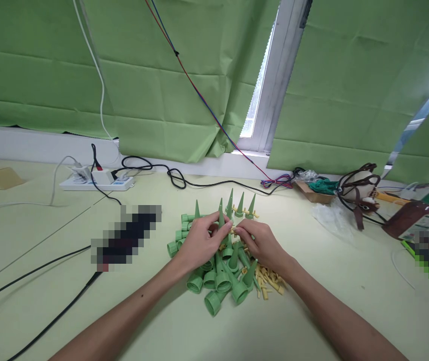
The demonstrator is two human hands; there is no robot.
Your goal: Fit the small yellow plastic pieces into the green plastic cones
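My left hand (204, 239) is closed around a green plastic cone spike (221, 214), its tip pointing up. Against the side of that spike, my right hand (261, 243) pinches a small yellow plastic piece (233, 230), mostly hidden by the fingers. Below both hands lies a pile of green cone spikes (222, 281) with round hollow ends. Small yellow pieces (269, 281) are heaped under my right wrist. Behind the hands, several spikes stand upright, and a spike with a yellow piece through it (251, 208) is at the right of them.
A white power strip (97, 181) and black cables (214, 184) lie along the back. At left is a blurred dark device (130, 238). A cardboard box (314, 192), clear plastic bag (333, 218) and brown container (412, 220) stand at right. Green curtains (180, 100) hang behind the table.
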